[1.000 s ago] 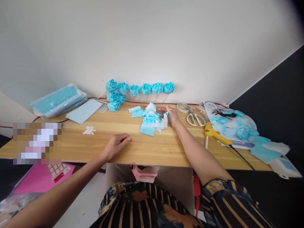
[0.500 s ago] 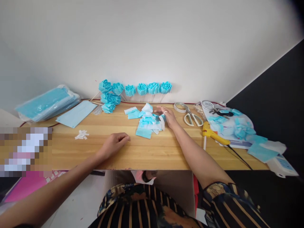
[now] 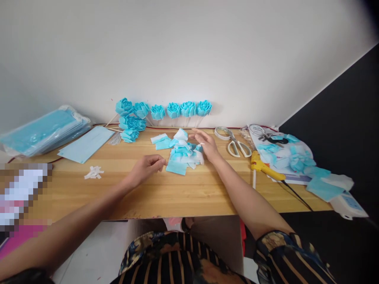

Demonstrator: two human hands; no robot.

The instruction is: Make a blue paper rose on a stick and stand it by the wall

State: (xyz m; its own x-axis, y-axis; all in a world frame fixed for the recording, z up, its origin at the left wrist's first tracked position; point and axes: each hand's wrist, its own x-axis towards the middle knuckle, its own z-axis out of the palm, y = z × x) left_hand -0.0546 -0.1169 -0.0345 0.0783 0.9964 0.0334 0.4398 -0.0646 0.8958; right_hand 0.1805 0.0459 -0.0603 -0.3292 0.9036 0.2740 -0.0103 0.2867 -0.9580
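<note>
A loose pile of blue and white fabric pieces (image 3: 187, 152) lies in the middle of the wooden table. Along the pile's right side, my right hand (image 3: 208, 146) has its fingers stretched out toward the back edge and touches the pieces. My left hand (image 3: 147, 169) is just left of the pile, fingers curled in, with nothing seen in them. Its fingertips come close to a flat blue square (image 3: 177, 167) at the pile's front. Behind the pile, several blue fabric roses (image 3: 173, 111) on thin sticks lean against the wall; more roses (image 3: 130, 135) lie at the left.
At the left are bagged face masks (image 3: 44, 130), a flat mask (image 3: 85, 144) and small white strips (image 3: 94, 172). To the right lie a tape roll (image 3: 222, 133), scissors (image 3: 239, 148), a yellow glue gun (image 3: 268, 167) with its cord, blue scraps (image 3: 300, 161) and a power strip (image 3: 349, 204).
My left hand has moved right and slightly away from me, close to the fabric pile. My right hand stays by the pile, its fingers straighter. The view has shifted slightly.
</note>
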